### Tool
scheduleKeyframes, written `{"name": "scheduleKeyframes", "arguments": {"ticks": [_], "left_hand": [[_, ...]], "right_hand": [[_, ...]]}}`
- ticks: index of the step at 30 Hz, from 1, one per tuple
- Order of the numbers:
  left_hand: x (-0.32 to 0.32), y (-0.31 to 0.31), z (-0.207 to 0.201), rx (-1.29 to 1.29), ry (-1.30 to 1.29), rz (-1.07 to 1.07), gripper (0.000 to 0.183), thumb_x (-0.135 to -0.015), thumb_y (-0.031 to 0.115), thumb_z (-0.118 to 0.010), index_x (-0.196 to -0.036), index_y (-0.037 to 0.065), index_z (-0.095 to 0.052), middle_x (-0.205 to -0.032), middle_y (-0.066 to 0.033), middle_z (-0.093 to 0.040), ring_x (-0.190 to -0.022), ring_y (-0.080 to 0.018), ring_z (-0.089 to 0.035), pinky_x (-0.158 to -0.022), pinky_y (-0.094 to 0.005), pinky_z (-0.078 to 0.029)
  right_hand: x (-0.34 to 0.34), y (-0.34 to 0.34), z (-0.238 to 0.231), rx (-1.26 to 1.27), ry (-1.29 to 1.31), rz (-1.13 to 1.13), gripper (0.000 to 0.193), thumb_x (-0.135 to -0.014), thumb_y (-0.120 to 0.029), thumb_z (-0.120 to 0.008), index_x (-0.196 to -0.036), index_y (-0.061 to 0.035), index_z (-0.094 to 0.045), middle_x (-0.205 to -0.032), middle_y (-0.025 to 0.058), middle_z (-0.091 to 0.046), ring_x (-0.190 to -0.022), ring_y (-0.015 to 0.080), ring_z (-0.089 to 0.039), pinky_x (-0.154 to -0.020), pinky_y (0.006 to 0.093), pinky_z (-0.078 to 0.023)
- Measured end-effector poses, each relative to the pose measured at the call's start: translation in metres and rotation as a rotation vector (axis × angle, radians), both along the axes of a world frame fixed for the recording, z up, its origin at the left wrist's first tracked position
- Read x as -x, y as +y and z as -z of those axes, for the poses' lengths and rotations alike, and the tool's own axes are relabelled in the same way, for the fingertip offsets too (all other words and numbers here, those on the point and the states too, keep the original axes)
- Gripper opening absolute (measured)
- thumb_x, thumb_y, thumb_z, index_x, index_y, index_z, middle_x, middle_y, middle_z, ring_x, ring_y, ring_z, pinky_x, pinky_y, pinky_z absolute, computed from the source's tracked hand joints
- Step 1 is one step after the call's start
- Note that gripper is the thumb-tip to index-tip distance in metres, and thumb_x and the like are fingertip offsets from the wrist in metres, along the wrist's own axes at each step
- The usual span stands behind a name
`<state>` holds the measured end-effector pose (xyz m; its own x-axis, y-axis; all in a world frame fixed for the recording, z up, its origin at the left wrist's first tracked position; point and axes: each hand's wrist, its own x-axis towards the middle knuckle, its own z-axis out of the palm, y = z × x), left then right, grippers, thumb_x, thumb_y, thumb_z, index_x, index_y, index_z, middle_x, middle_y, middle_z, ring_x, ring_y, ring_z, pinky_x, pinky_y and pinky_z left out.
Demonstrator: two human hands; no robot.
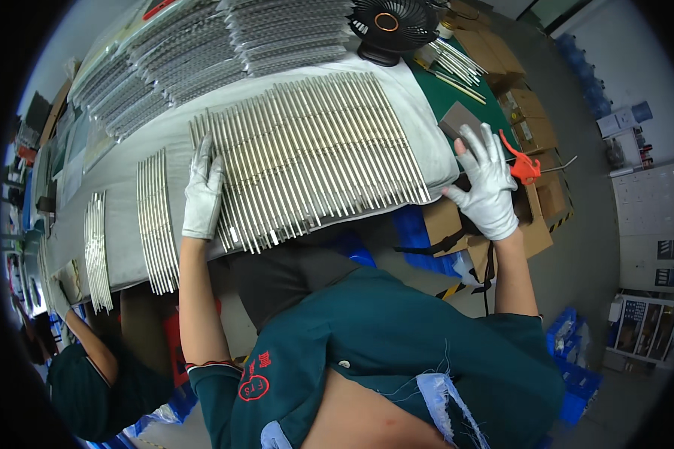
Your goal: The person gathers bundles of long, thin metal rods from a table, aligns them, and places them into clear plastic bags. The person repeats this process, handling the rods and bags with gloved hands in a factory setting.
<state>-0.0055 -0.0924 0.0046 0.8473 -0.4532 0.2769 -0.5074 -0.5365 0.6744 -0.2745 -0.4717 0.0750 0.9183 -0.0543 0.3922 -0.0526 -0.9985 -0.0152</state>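
Note:
A wide row of slim silvery metal rods (314,150) lies side by side on the grey-white cloth of the table (120,172). My left hand (204,193), in a pale glove, lies flat along the row's left end with its fingers stretched out. Off the row's right end, by the table corner, my right hand (487,183) is raised with fingers spread and nothing in it. Its glove leaves the thumb tip and a fingertip bare. Close to those fingers are a grey block (460,122) and an orange air blow gun (526,169).
Smaller rod groups (156,224) lie to the left. Stacked clear-wrapped bundles (180,71) and a black fan (389,30) stand at the back. More rods (457,63) rest on a green mat. Cardboard boxes (528,112) line the right side. A co-worker (90,382) is at the left.

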Motion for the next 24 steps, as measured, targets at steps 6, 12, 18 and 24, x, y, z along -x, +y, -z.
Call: {"name": "scheduleKeyframes", "arguments": {"ticks": [6,12,18,24], "left_hand": [[-0.006,0.007,0.007,0.692,0.512,-0.029,0.058,-0.102,0.039,-0.043,-0.148,0.004,-0.036,-0.151,-0.0140,-0.039,-0.141,-0.0239,-0.034,-0.118,-0.0370,-0.023],[-0.005,0.014,0.016,0.809,0.433,0.094,0.058,-0.103,0.035,-0.040,-0.149,0.001,-0.031,-0.153,-0.0154,-0.036,-0.142,-0.0249,-0.032,-0.119,-0.0384,-0.022],[-0.001,0.008,0.013,0.718,0.423,0.020,0.057,-0.104,0.034,-0.040,-0.149,0.001,-0.032,-0.151,-0.0161,-0.038,-0.141,-0.0243,-0.034,-0.119,-0.0376,-0.023],[0.000,0.006,0.010,0.697,0.416,-0.003,0.055,-0.104,0.032,-0.040,-0.149,0.000,-0.032,-0.150,-0.0168,-0.040,-0.140,-0.0236,-0.036,-0.118,-0.0368,-0.024]], "right_hand": [[-0.005,0.004,0.015,-0.054,0.163,-0.042,0.088,-0.057,-0.040,-0.086,-0.134,-0.0150,-0.050,-0.148,0.0135,-0.040,-0.138,0.0423,-0.032,-0.115,0.0548,-0.025],[-0.011,0.000,0.021,-0.125,0.151,-0.056,0.080,-0.060,-0.035,-0.085,-0.131,-0.0115,-0.054,-0.147,0.0139,-0.041,-0.138,0.0415,-0.033,-0.114,0.0547,-0.026],[-0.023,0.014,0.018,-0.159,0.186,-0.123,0.077,-0.063,-0.035,-0.083,-0.130,-0.0093,-0.056,-0.147,0.0146,-0.040,-0.139,0.0404,-0.031,-0.114,0.0545,-0.025],[-0.028,0.014,0.020,-0.176,0.175,-0.132,0.073,-0.063,-0.035,-0.083,-0.126,-0.0089,-0.058,-0.145,0.0147,-0.042,-0.139,0.0407,-0.031,-0.115,0.0537,-0.025]]}}
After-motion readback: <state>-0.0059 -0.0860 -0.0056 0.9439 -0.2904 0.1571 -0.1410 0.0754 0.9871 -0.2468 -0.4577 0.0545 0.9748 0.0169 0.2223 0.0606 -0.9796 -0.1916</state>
